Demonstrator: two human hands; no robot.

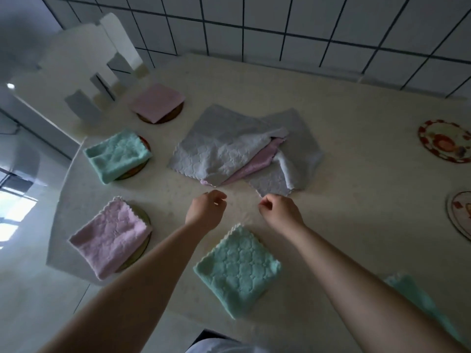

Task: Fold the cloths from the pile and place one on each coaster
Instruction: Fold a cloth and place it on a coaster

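A loose pile of grey cloths (pixel 229 146) with a pink cloth (pixel 257 164) tucked inside lies mid-table. My left hand (pixel 207 210) and my right hand (pixel 277 210) hover just in front of its near edge, fingers curled, holding nothing. Folded cloths rest on round coasters at the left: a far pink one (pixel 158 101), a teal one (pixel 117 154) and a near pink one (pixel 112 235). A folded teal cloth (pixel 237 268) lies between my forearms, its coaster hidden. Two bare patterned coasters (pixel 444 141) (pixel 461 215) sit at the right.
A white chair (pixel 84 64) stands at the table's far left corner. A tiled wall (pixel 280 24) runs behind the table. Another teal cloth (pixel 418 299) shows partly under my right forearm near the front edge of the cream table (pixel 356 174).
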